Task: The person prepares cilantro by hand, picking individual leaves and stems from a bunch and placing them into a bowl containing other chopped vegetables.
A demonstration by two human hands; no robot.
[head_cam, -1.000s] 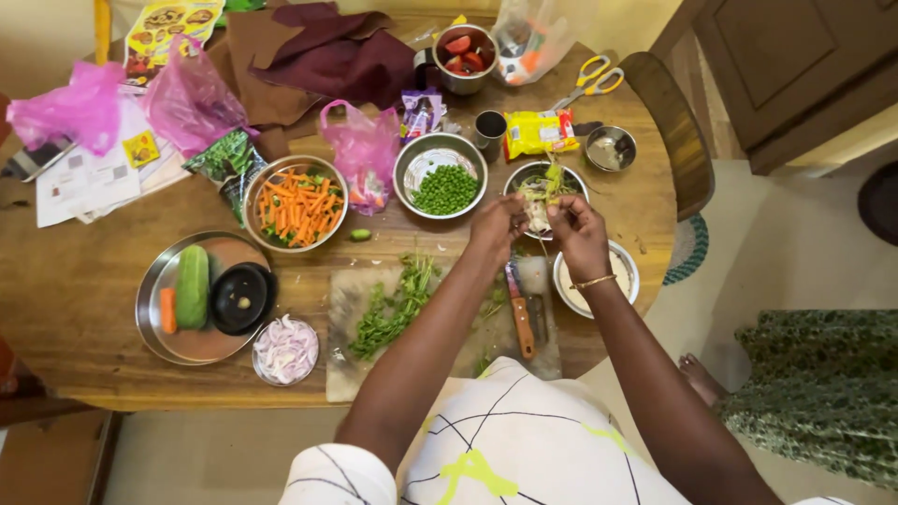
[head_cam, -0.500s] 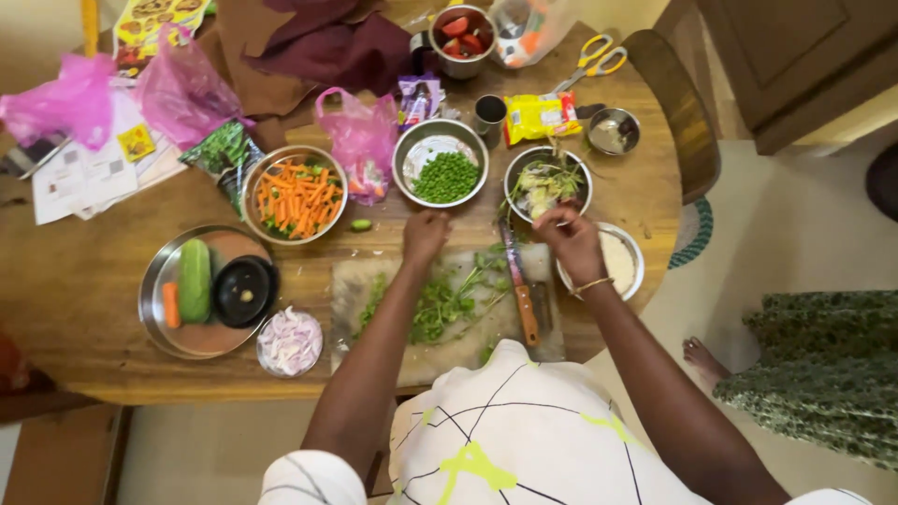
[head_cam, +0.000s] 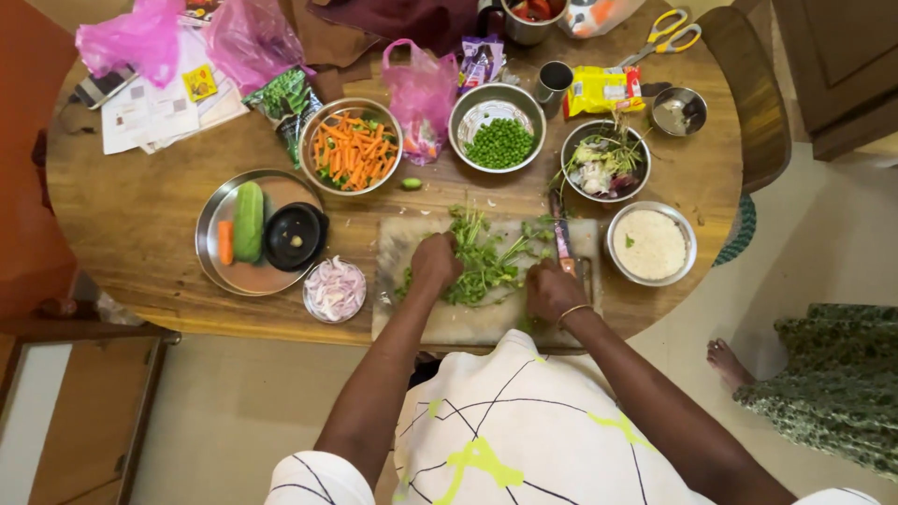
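**A:** So what's going on at this table? Looks like herb prep to me. The left hand [head_cam: 437, 262] is bunched down on a pile of green leafy herbs [head_cam: 486, 262] on the chopping board [head_cam: 449, 323], which sits at the near edge of the wooden table [head_cam: 131, 224]. Fingers curled shut, pinning the greens.

**B:** Yeah, and the right hand [head_cam: 552, 292] is wrapped closed around the handle of the knife [head_cam: 560, 238], blade pointing toward the far edge, just beside the herbs on the board's right side. I'd call it the start of chopping: greens gathered, knife in hand, no cut made yet that I can see.

**A:** Next move probably needs the blade swung over the bunch, with the left knuckles kept tucked back from the edge.

**B:** Agreed. Hard to tell much though. The handle is totally hidden under the hand, and the near edge of the board is covered by the person's shirt.

**A:** The bowl of scraps [head_cam: 605, 161] behind the knife is a tangle, can't say what's in it. Bowl of peas [head_cam: 497, 128] and bowl of carrot sticks [head_cam: 352, 146] are clear enough. The stuff along the far edge is cut off by the frame.
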